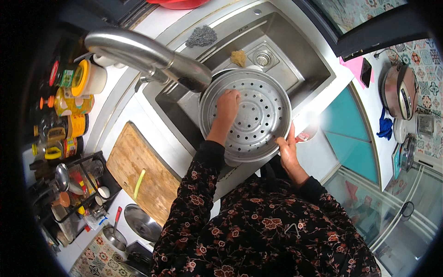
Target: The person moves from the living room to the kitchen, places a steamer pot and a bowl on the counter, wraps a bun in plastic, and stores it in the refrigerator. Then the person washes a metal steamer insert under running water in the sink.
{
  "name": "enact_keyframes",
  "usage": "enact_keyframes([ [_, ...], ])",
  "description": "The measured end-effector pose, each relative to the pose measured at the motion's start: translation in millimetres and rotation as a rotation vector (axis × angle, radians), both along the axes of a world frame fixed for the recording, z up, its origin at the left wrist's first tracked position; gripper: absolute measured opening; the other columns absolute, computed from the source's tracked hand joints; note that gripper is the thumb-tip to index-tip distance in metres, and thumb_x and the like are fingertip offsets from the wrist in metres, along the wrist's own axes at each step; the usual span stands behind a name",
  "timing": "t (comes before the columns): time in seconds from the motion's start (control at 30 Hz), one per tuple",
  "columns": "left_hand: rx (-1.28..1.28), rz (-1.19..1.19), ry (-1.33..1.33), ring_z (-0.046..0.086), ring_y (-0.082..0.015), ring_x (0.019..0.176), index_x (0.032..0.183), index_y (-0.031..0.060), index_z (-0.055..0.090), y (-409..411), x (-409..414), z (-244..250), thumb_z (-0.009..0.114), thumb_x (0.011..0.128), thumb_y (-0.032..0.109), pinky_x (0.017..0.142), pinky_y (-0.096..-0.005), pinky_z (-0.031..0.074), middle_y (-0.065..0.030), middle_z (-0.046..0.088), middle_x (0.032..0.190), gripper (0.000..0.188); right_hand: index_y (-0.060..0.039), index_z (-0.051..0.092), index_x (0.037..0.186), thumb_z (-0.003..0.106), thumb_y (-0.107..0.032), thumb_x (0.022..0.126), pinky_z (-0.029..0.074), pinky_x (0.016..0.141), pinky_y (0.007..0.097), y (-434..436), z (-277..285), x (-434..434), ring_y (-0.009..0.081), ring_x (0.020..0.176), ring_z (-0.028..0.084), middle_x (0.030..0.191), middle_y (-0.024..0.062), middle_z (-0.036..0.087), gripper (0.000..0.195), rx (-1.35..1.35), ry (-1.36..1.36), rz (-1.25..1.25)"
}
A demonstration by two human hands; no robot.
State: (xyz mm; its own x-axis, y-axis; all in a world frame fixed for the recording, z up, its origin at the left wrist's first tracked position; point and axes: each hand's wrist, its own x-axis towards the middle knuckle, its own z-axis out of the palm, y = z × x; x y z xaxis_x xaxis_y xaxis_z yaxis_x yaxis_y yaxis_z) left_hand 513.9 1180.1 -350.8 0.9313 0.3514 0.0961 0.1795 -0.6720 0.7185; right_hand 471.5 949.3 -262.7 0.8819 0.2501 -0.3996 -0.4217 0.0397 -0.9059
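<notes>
A round metal steamer tray with holes (254, 130) is held over the sink (306, 64). My right hand (289, 152) grips its rim at the lower right, thumb on the upper side. My left hand (229, 104), its fingers curled, is over the left part of the tray; whether something is inside the fingers is hidden. The metal faucet (187, 71) arches in from the left, its head just above the tray's edge. A tan scrubber (238, 58) lies in the sink near the drain (263, 59). Steel wool (201, 36) rests on the sink's rim.
A wooden cutting board (131, 155) with a green stalk (139, 183) lies left of the sink, a metal lid (142, 221) beside it. Bottles (74, 100) and a utensil rack (86, 187) line the far left. A rice cooker (399, 91) and phone (365, 72) are on the right counter.
</notes>
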Motion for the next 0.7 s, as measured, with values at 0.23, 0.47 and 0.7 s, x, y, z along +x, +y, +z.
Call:
enact_keyframes([
  [0.23, 0.105, -0.115, 0.049, 0.061, -0.0326, 0.074, 0.078, 0.0056, 0.064, 2, 9, -9, 0.066, 0.075, 0.014, 0.066, -0.0423, 0.049, -0.0137, 0.063, 0.077, 0.009, -0.0129, 0.015, 0.148, 0.041, 0.008, 0.072, 0.033, 0.097, 0.0262, -4, -5, -6, 0.0184, 0.122, 0.037, 0.143, 0.0084, 0.029, 0.083, -0.046, -0.065, 0.048],
  [0.47, 0.167, -0.096, 0.136, 0.063, -0.0314, 0.069, 0.076, 0.008, 0.066, 1, 24, -5, 0.067, 0.072, 0.014, 0.066, -0.0414, 0.05, -0.0125, 0.065, 0.072, 0.007, -0.0103, 0.013, 0.148, 0.043, 0.008, 0.069, 0.025, 0.105, 0.029, 1, 5, -12, 0.0221, 0.131, 0.029, 0.144, 0.0114, 0.027, 0.087, -0.102, -0.271, 0.071],
  [0.7, 0.079, -0.074, 0.135, 0.065, -0.028, 0.07, 0.079, 0.0075, 0.066, 3, 19, 8, 0.067, 0.07, 0.01, 0.065, -0.0372, 0.051, -0.0114, 0.067, 0.073, 0.01, -0.01, 0.016, 0.148, 0.046, 0.006, 0.069, 0.027, 0.106, 0.0319, 9, 15, -13, 0.0251, 0.132, 0.03, 0.143, 0.0141, 0.028, 0.086, -0.163, -0.343, 0.078],
])
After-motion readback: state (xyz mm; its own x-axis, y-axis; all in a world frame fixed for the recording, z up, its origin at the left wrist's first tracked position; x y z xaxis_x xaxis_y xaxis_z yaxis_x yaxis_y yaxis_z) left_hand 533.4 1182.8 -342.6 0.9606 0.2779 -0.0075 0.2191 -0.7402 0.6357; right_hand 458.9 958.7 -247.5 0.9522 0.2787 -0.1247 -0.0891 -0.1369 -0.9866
